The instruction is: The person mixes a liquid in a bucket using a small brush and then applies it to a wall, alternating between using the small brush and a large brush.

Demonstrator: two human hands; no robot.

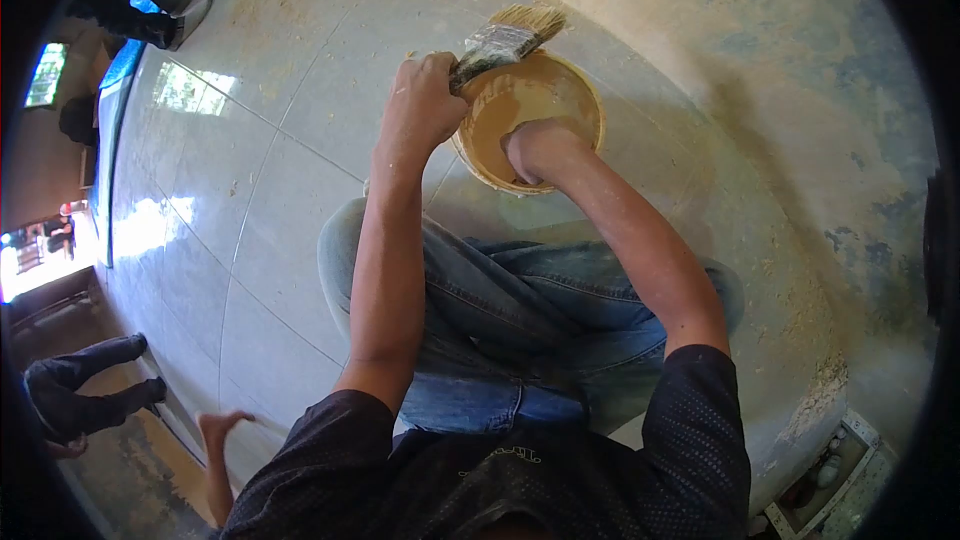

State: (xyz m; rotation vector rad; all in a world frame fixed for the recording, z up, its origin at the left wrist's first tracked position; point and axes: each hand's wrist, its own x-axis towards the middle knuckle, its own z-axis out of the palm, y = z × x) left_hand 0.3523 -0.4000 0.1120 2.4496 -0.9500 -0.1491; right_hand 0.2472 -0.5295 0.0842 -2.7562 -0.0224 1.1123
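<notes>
A wide brush with pale bristles and a smeared ferrule is held in my left hand, above the left rim of a round bucket. The bucket stands on the tiled floor in front of my crossed legs and has a tan coating inside. My right hand reaches down into it; the fingers are hidden inside, so what they hold or touch does not show.
A stained wall runs along the right. On the grey tiles lie crumbs of dry material. Other people's legs show at the left, with a bare foot lower down. A tray of items is at lower right.
</notes>
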